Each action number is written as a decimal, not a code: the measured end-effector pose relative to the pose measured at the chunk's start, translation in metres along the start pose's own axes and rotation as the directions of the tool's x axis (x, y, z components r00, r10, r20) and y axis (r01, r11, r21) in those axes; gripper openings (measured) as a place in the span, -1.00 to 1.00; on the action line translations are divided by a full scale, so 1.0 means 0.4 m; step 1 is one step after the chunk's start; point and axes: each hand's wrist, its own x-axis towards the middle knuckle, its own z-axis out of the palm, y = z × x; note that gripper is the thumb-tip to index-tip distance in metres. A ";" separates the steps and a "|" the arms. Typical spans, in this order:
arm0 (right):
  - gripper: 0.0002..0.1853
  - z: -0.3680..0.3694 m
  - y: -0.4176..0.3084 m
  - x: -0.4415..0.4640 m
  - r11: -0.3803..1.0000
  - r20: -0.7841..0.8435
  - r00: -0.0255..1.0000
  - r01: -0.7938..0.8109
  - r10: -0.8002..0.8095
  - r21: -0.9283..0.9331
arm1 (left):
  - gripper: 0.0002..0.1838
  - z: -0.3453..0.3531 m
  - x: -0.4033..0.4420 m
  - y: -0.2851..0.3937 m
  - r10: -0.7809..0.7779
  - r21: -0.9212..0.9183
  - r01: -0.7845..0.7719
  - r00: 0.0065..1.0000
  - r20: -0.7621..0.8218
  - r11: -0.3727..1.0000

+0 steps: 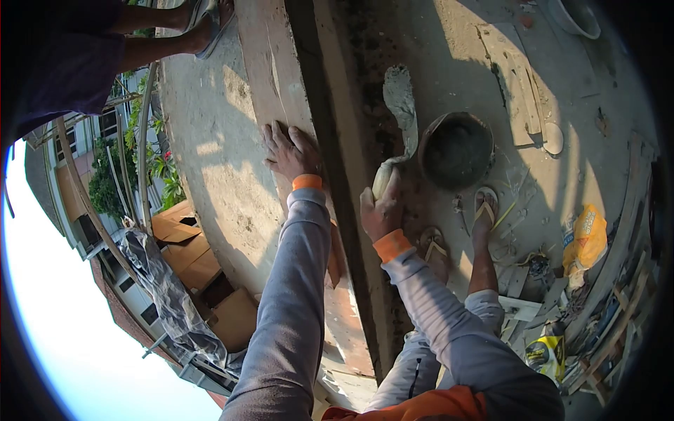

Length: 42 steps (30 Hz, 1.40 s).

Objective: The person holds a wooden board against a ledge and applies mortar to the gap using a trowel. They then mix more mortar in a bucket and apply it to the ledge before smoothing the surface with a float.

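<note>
Near the bucket [424,156], the trowel [409,133] is being gripped by its handle [381,181] in the right hand [381,210]; the left hand [291,153] is being rested, fingers spread, on a board [270,59]. Presumably stiff and mortar-heavy, the blade [399,91] is being best controlled from that handle.

The left arm [298,281] reaches forward, almost straight. The left hand [291,153] is laid out flat, palm down, with its fingers [280,131] spread apart. The right arm [456,323] slants in toward the middle and does not reach as far. The right hand [382,210] is curled up in a grip. Both arms wear grey sleeves [293,309] with orange cuffs [307,182].
</note>
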 end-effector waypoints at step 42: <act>-0.83 -0.050 -0.051 0.210 0.825 0.846 0.495 -0.550 0.199 0.128 | -0.46 0.007 0.007 -0.009 -0.011 -0.042 0.012 1.000 0.018 0.999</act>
